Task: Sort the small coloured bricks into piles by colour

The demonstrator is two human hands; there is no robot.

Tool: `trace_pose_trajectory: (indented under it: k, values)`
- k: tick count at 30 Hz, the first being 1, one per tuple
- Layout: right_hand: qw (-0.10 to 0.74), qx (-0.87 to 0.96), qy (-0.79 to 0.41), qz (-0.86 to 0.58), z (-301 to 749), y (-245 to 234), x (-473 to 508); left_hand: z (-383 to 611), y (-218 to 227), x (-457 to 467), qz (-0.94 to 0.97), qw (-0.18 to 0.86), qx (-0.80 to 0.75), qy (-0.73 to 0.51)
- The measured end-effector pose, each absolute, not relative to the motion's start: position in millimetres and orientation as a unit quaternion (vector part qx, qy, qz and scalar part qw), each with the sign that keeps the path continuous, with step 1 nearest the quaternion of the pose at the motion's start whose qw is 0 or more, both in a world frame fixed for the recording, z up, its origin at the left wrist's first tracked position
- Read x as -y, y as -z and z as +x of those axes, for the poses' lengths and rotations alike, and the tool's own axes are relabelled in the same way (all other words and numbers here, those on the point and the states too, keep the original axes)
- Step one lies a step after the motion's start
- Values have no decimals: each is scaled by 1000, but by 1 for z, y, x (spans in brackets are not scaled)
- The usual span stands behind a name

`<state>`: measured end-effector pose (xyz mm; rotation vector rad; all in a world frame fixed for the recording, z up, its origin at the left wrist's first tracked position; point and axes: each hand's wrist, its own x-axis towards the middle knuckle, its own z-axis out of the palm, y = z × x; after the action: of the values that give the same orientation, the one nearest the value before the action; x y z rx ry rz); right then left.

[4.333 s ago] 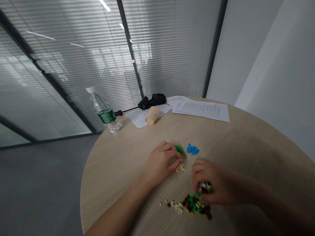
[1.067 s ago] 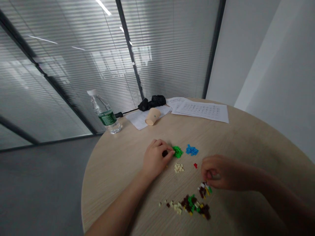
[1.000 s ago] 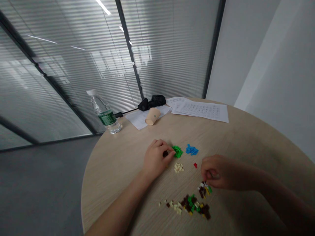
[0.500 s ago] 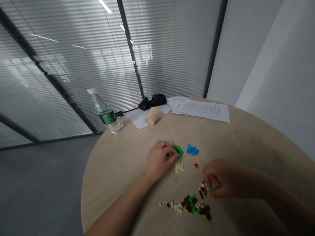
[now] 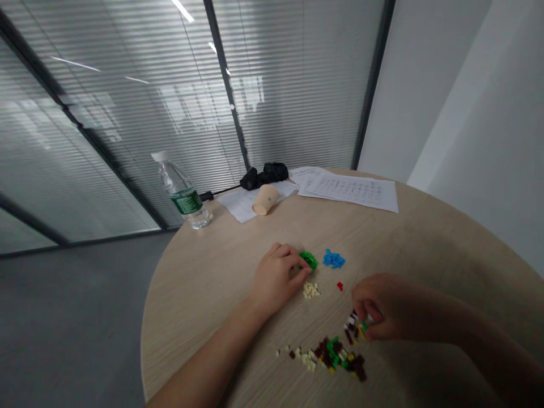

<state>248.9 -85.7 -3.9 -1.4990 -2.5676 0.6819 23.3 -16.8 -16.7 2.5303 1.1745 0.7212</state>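
On the desk (image 5: 204, 283), the left hand (image 5: 276, 280) curls beside green bricks (image 5: 309, 260) and the right hand (image 5: 380, 306) bends over mixed bricks (image 5: 351, 326); whether the fingers grip any I cannot tell, and single colours lie apart, probably against mixing.

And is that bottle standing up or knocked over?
Standing up: the bottle rests on its base on the table, white cap at the top.

Left of centre, a green-labelled bottle (image 5: 186, 199) is seen; at mid-frame, a tan cup (image 5: 265, 199) is set before a black object (image 5: 275, 172); right of them, printed sheets (image 5: 351, 192) are laid.
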Motion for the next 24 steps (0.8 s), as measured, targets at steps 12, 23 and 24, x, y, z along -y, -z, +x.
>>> trace_pose_trajectory:
  k: [12,23,24]
  values:
    - [61,855,-212,-469,252,3,87,24,14,20,877,144,-383,-254]
    - [291,882,-60,-366,233,7,74,40,9,41,836,359,-285,-302]
    - [307,879,-53,-361,231,9,73,41,10,40,830,368,-288,-305]
